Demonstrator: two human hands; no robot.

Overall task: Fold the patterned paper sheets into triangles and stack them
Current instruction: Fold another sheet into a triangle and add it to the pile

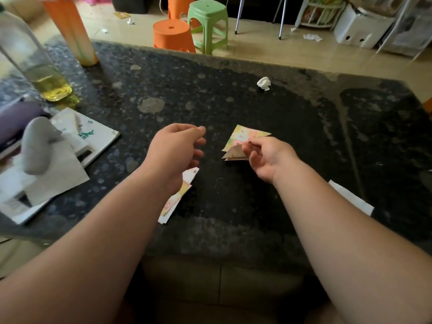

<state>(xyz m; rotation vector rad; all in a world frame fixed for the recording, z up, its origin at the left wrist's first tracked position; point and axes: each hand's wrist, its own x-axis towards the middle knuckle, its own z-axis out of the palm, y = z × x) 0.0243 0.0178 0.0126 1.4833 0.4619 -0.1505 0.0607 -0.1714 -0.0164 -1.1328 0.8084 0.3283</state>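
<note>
Spreading across the view, a dark speckled stone table (233, 101) stands in a room with a pale tiled floor littered with paper scraps. Along the left edge stand a bottle (46, 83) with yellow liquid in its bottom and an orange tube (74, 36), with booklets (93, 141) and a grey lump (37, 148) nearer the near-left corner. Beyond the far edge are orange stools (171, 33) and a green stool (208, 19).

The left hand (175, 153) hovers over the middle of the surface, fingers loosely curled and holding nothing. Under its wrist lie the unfolded sheets (177, 197), a narrow visible strip whose long axis runs from the near edge up and slightly rightward.

Just right of centre, the right hand (264, 157) pinches the triangles (240, 141) between thumb and fingertips. They are bunched unevenly: the lower ones point a sharp tip left toward the other hand, and the top one stretches a corner to the right.

A crumpled white wad (264, 83) sits toward the far edge. A white slip (350, 197) shows beside the right forearm, near the right edge.
</note>
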